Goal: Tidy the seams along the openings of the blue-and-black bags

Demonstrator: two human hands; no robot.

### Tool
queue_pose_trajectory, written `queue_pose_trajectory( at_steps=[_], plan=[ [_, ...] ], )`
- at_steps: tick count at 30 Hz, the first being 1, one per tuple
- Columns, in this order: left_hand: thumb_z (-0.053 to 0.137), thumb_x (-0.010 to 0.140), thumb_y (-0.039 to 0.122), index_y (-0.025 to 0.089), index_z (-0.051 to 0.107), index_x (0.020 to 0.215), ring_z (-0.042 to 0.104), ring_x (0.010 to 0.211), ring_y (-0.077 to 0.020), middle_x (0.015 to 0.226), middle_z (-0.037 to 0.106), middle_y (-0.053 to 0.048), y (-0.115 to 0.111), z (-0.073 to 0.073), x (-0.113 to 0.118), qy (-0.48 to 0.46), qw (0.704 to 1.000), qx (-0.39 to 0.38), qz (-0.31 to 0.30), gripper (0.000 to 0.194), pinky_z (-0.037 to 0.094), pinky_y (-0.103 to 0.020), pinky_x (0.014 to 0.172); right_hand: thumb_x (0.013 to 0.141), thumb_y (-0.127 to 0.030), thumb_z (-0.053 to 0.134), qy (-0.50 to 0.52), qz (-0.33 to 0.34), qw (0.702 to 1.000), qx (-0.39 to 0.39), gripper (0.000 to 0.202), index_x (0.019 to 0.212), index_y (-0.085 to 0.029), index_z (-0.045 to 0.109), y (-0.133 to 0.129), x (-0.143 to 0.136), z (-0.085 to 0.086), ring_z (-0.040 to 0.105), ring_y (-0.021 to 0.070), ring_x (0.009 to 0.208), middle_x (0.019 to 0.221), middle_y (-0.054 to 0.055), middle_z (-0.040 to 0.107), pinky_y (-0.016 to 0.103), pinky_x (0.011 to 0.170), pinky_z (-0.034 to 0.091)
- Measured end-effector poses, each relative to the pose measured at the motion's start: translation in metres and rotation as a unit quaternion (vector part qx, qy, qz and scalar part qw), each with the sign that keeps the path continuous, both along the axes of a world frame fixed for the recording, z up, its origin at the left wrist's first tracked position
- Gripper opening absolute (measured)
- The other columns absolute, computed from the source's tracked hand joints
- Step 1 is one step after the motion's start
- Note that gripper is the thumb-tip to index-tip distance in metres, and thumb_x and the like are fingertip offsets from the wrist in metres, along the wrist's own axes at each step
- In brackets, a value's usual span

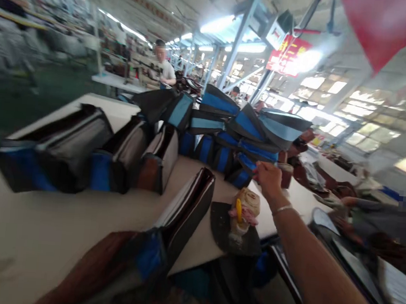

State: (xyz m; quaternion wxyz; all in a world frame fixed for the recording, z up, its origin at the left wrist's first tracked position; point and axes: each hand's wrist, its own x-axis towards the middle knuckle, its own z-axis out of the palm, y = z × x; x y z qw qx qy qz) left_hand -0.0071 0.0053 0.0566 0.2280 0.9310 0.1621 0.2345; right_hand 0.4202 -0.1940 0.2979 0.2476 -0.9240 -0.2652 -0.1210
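In front of me stands a dark grey bag [191,212] with a bright blue side panel, its long top opening facing up. My left hand [118,243] is against its near left side, apparently gripping it; the fingers are blurred and partly hidden. My right hand [270,180] reaches forward over the table's right part with fingers closed together. What they hold, if anything, cannot be made out. Just left of those fingers lies a stack of blue and grey bags [243,148]. Below the right hand, a yellow-handled tool [239,210] and pink cloth [249,216] rest by a tan lump [250,200].
A row of bags [72,151] stands along the left of the pale table [59,234]. A dark mat [220,223] lies under the tan lump. Beyond the stack a person [165,69] stands at another table. A co-worker's grey sleeve [377,210] shows at right.
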Motion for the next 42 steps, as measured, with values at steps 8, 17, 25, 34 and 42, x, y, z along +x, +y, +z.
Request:
queue_pose_trajectory(
  at_steps=[8,17,25,34,42],
  plan=[
    [0.050,0.096,0.040,0.027,0.035,0.139,0.063,0.111,-0.0231,0.128,0.060,-0.009,-0.048,0.012,-0.025,0.021,0.993,-0.111,0.019,0.047,0.051,-0.032,0.094,0.101,-0.045,0.041,0.034,0.266,0.937,0.226,0.035,0.113,-0.023,0.064,-0.023,-0.203,-0.077,0.068,0.0242,0.094,0.107,0.008,0.069,0.041,0.084,0.057],
    [0.042,0.082,0.006,0.023,0.057,0.119,0.061,0.101,-0.0244,0.112,0.065,-0.007,-0.039,0.082,-0.025,0.104,0.986,0.042,-0.125,0.043,0.050,-0.039,0.091,0.079,-0.039,0.077,-0.041,0.509,0.858,0.058,0.046,0.113,-0.020,0.053,-0.051,-0.254,-0.074,0.047,0.0353,0.124,0.119,0.013,0.057,0.054,0.104,0.043],
    [0.049,0.069,0.001,0.018,0.051,0.129,0.041,0.140,-0.0256,0.138,0.059,-0.010,-0.046,0.206,0.059,0.039,0.912,0.129,-0.387,0.063,0.031,-0.045,0.120,0.079,-0.011,0.067,-0.021,0.501,0.865,-0.021,0.025,0.098,-0.020,0.054,-0.067,-0.254,-0.058,0.052,0.0277,0.108,0.105,0.006,0.058,0.054,0.109,0.036],
    [0.078,0.067,0.026,0.022,0.070,0.102,0.063,0.098,-0.0287,0.106,0.067,-0.009,-0.064,0.231,0.099,0.174,0.842,0.193,-0.473,0.036,0.044,-0.040,0.102,0.083,-0.010,0.063,0.038,0.502,0.863,0.033,0.022,0.100,-0.021,0.055,-0.094,-0.227,-0.069,0.055,0.0227,0.099,0.098,0.003,0.059,0.053,0.115,0.026],
    [0.078,0.076,0.025,0.019,0.072,0.091,0.060,0.087,-0.0184,0.085,0.067,-0.001,-0.070,0.239,0.101,0.196,0.864,0.014,-0.463,0.017,0.043,-0.027,0.083,0.089,-0.017,0.064,0.163,0.459,0.864,0.124,0.013,0.083,-0.022,0.053,-0.105,-0.223,-0.055,0.050,0.0156,0.077,0.079,-0.003,0.052,0.035,0.091,0.039]
  ],
)
